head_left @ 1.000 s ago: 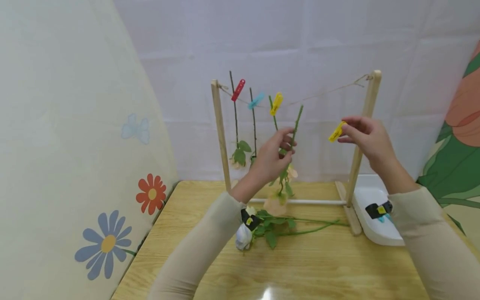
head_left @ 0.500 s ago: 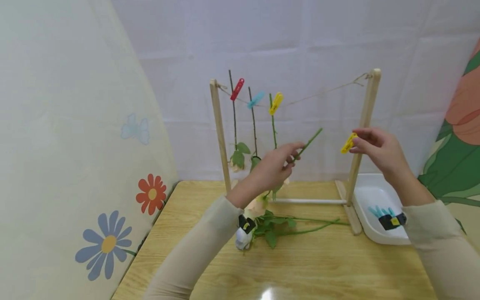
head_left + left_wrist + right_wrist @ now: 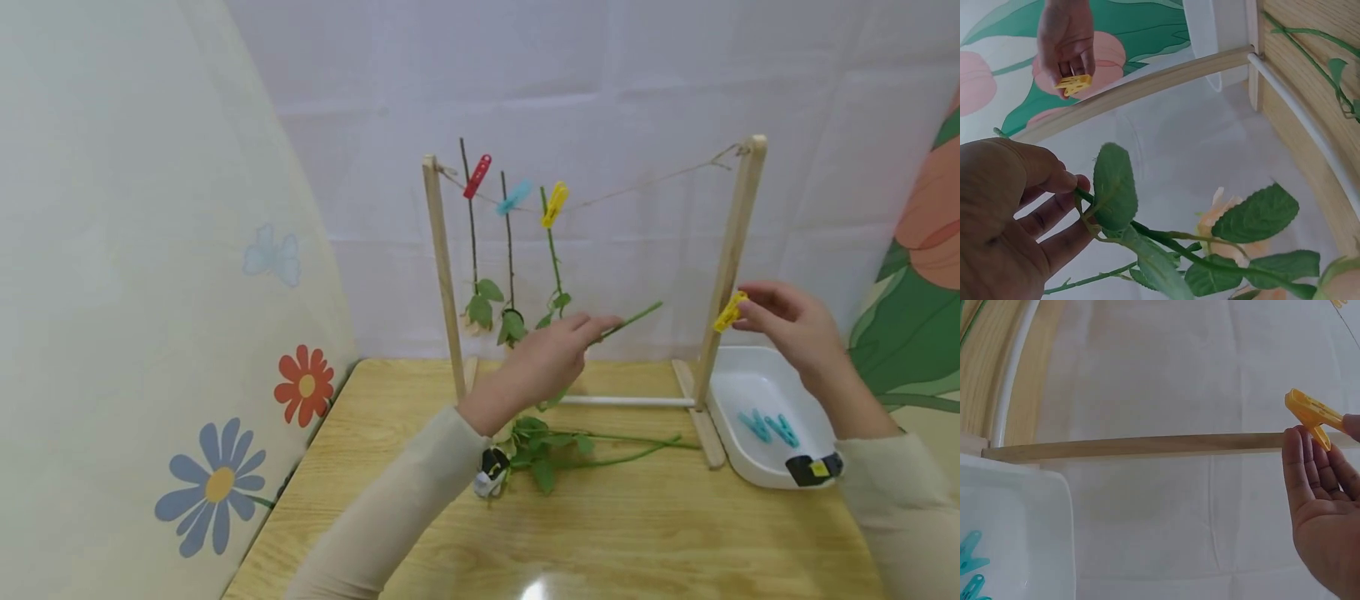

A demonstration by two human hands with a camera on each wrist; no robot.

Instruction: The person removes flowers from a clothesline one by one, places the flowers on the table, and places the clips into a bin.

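My left hand [image 3: 546, 354] pinches a green flower stem [image 3: 637, 317], its tip slanting up to the right, below the string. In the left wrist view, thumb and fingers hold that stem beside a leaf [image 3: 1115, 187]. My right hand [image 3: 798, 329] pinches a yellow clothespin [image 3: 730, 312] by the frame's right post; the right wrist view shows the clothespin [image 3: 1313, 414] between thumb and fingertips. On the string [image 3: 637, 190], a red clothespin [image 3: 477, 177], a blue clothespin [image 3: 514, 197] and another yellow clothespin [image 3: 555, 205] hold flowers hanging head down.
The wooden frame [image 3: 731, 267] stands on the table [image 3: 637, 533]. Flowers with green stems [image 3: 637, 457] and a white bloom lie in front of it. Right of the frame is a white tray [image 3: 750, 375] with blue clothespins [image 3: 782, 431] inside.
My left hand has lowered slightly, and its stem has tipped from near upright toward the right. My right hand has moved right and down with the yellow clothespin, uncovering the blue clothespins in the tray.
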